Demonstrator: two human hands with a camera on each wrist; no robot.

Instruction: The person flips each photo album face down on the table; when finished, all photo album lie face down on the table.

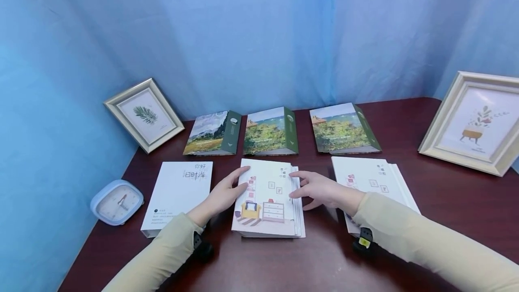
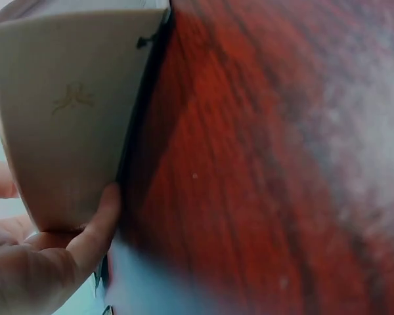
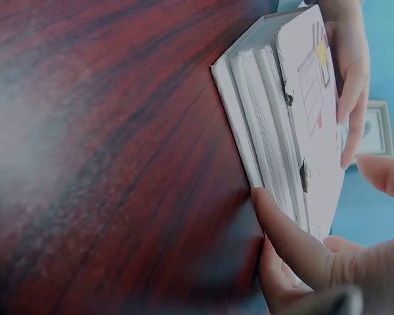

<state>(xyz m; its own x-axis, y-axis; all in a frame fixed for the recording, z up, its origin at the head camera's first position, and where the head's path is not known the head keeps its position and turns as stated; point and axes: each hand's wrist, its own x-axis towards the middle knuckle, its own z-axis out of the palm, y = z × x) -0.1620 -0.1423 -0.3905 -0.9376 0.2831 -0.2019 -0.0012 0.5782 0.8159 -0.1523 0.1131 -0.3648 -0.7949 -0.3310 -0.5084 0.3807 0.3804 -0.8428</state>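
A thick white hardcover book with a drawn yellow armchair and dresser on its cover lies in the middle of the dark table. My left hand grips its left side, fingertips reaching over the cover. In the left wrist view, a finger touches the low edge of its plain spine. My right hand is at the opposite side, fingers spread and fairly straight. The right wrist view shows one fingertip at the lower cover beside the page edges, and another digit raised apart above the cover.
White books lie to the left and right, the right one partly under my sleeve. Several green-spined landscape books form the back row. A blue clock, a leaf picture frame and another frame stand at the sides.
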